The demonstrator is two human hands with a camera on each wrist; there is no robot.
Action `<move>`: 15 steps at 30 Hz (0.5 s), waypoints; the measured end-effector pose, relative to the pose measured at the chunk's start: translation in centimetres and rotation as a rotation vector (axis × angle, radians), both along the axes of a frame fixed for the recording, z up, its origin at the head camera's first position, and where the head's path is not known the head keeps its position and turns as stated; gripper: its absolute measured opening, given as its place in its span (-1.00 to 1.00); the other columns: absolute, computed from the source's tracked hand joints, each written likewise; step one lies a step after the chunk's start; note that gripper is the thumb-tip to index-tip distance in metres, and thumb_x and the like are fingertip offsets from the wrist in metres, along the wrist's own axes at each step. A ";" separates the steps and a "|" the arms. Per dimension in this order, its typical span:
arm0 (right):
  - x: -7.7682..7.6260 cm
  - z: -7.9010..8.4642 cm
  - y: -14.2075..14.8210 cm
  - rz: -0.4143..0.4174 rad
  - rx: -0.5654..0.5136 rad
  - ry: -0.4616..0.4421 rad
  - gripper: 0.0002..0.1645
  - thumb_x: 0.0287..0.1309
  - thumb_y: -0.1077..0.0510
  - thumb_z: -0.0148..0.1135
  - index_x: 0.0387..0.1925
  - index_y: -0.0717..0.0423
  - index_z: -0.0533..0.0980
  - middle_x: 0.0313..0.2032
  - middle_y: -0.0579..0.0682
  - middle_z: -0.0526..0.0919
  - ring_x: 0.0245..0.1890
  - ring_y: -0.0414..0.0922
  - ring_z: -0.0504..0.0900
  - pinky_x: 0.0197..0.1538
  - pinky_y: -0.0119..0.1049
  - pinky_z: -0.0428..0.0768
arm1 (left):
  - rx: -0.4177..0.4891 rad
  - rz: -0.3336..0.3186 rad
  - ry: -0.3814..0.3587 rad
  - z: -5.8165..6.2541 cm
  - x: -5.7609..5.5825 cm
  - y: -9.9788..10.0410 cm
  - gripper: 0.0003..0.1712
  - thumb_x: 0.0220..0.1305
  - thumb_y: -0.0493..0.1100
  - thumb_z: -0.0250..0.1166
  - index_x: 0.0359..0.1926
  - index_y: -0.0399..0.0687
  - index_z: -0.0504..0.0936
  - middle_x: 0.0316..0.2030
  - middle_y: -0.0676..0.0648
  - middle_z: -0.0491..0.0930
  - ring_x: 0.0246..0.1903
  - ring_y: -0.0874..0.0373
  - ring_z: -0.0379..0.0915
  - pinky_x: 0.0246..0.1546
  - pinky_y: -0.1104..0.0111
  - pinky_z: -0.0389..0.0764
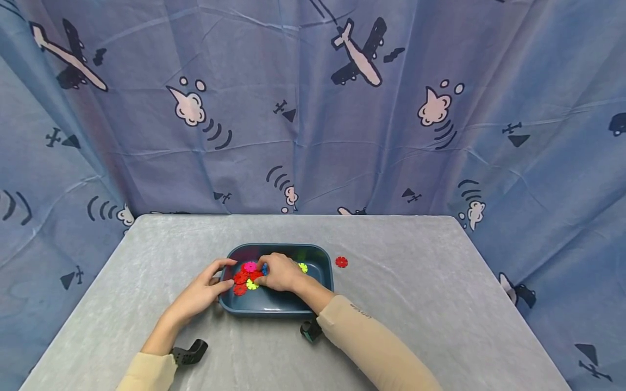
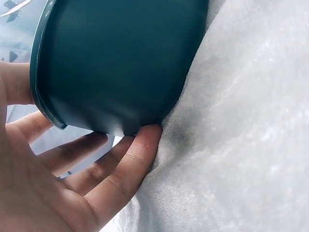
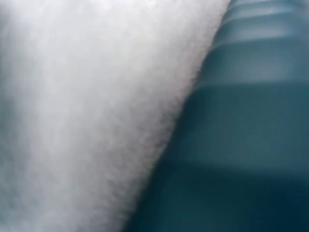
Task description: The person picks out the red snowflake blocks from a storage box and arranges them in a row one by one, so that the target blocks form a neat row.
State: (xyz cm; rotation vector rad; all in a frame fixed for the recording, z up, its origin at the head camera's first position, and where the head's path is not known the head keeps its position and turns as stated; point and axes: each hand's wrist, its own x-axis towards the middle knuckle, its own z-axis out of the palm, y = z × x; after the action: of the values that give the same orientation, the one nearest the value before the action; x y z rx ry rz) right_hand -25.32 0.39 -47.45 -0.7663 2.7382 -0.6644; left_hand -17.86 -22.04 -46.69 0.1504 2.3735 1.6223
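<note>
A dark teal plastic tray sits on the table with several notched plastic discs in it. Red discs, a pink disc and a yellow disc are heaped toward its left end. My left hand grips that end, thumb and a finger over the rim; the left wrist view shows other fingers against the outer wall. My right hand reaches into the tray, fingers bent down among the discs, a blue disc beside them; I cannot tell whether it pinches one.
One red disc lies on the table right of the tray. Another yellow disc is inside, behind the right hand. A pale cloth covers the table; a blue patterned curtain hangs behind. The right wrist view shows mostly the tray's outer side.
</note>
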 end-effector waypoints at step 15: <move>0.3 0.3 0.3 0.027 -0.031 -0.040 -0.71 0.12 0.03 0.52 -0.17 -0.04 0.61 -0.45 -0.14 0.46 -0.50 -0.23 0.45 -0.42 -0.37 0.42 | 0.008 -0.004 0.002 -0.2 0.0 0.0 -0.43 0.50 -0.15 0.21 0.44 -0.01 0.30 0.50 -0.30 0.05 -0.10 -0.04 0.50 -0.27 0.21 0.51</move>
State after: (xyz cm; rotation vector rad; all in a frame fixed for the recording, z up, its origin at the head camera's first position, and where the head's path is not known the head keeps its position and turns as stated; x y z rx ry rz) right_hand -24.99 0.71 -47.13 -0.7862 2.6827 -0.7103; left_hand -17.86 -22.05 -46.86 0.1575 2.3669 1.6306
